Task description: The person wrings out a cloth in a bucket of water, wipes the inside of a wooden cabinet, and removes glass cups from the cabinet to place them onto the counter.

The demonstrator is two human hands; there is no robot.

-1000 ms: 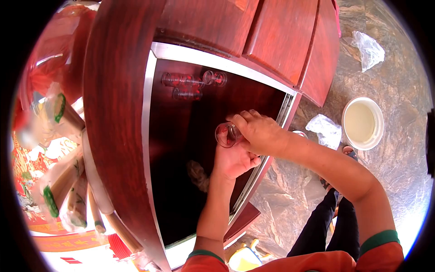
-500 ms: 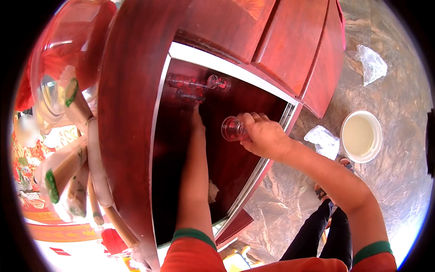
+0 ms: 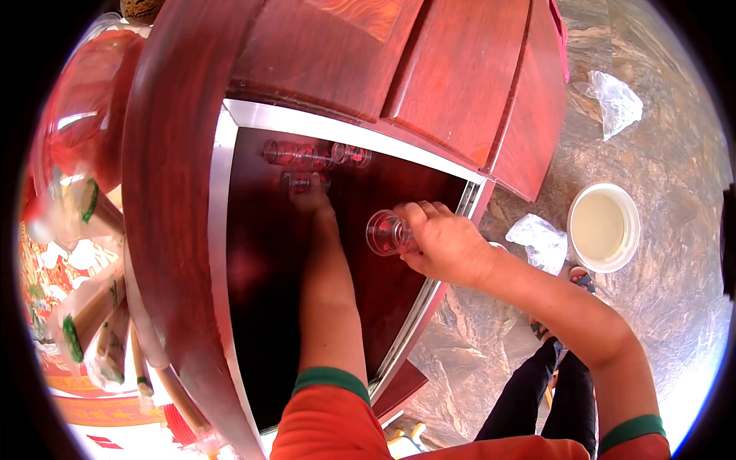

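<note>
Deep inside the dark red wooden cabinet, my left hand has its fingers around a clear cup close to the back. Behind that cup, other clear cups lie on their sides in a row, with one more clear cup at the right end. My right hand grips another clear cup near the cabinet opening, its rim facing left. Some of the right fingers are hidden behind the hand.
A silver metal frame edges the opening. At left, wrapped sticks with green ends stand beside a clear jar with red contents. On the stone floor are a white bucket and plastic bags.
My view has shifted, so the cabinet appears further left and lower. The fingers of my left hand now show at the near cup. My right hand still holds its cup.
</note>
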